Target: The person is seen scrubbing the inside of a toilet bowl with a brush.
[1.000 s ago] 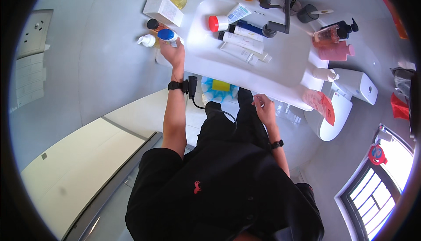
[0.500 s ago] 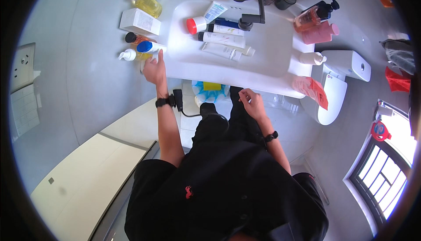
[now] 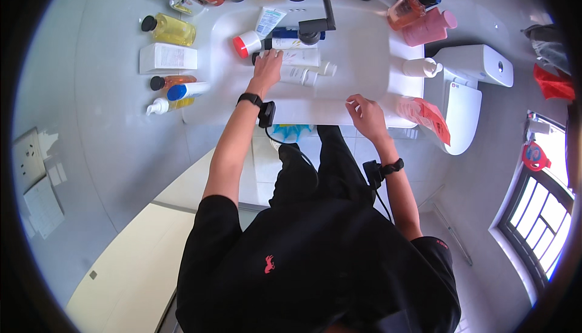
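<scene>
The left hand (image 3: pixel 268 69) is no longer at the blue-capped white bottle (image 3: pixel 189 90), which it gripped a second ago; it has moved across into the basin (image 3: pixel 357 72), its fingers now at the dark-capped ends of the white tubes (image 3: pixel 302 58). The right hand (image 3: pixel 367 116) has risen from below the front rim (image 3: pixel 330 113) to overlap it in view, and a black box (image 3: pixel 373 174) now shows at that wrist.
</scene>
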Action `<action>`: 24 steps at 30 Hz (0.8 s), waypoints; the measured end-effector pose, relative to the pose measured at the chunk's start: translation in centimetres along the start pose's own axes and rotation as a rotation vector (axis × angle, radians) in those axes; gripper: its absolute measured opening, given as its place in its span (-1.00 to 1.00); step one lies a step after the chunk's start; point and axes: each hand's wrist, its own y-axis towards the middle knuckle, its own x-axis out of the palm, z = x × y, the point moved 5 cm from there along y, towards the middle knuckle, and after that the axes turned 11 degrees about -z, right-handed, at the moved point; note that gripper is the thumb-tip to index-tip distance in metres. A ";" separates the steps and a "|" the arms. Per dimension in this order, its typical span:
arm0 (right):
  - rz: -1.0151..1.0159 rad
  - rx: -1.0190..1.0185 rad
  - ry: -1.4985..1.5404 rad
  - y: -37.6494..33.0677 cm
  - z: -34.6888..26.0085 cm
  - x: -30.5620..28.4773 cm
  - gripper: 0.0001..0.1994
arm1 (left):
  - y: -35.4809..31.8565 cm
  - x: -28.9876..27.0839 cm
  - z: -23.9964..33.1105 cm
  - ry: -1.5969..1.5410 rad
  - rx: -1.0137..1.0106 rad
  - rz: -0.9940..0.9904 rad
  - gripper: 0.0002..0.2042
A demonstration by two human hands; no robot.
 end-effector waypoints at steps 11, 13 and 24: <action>-0.044 -0.028 0.210 -0.3 0.2 1.6 -0.84 | -0.7 -3.4 1.4 -0.239 0.024 0.098 -0.61; -0.127 -0.003 0.288 0.6 -0.2 2.6 -0.70 | -2.9 -5.4 3.9 -0.261 0.053 0.096 -0.59; -0.110 0.073 1.079 3.4 0.9 7.1 -0.51 | -7.2 -9.0 14.7 -0.346 0.061 0.161 -0.47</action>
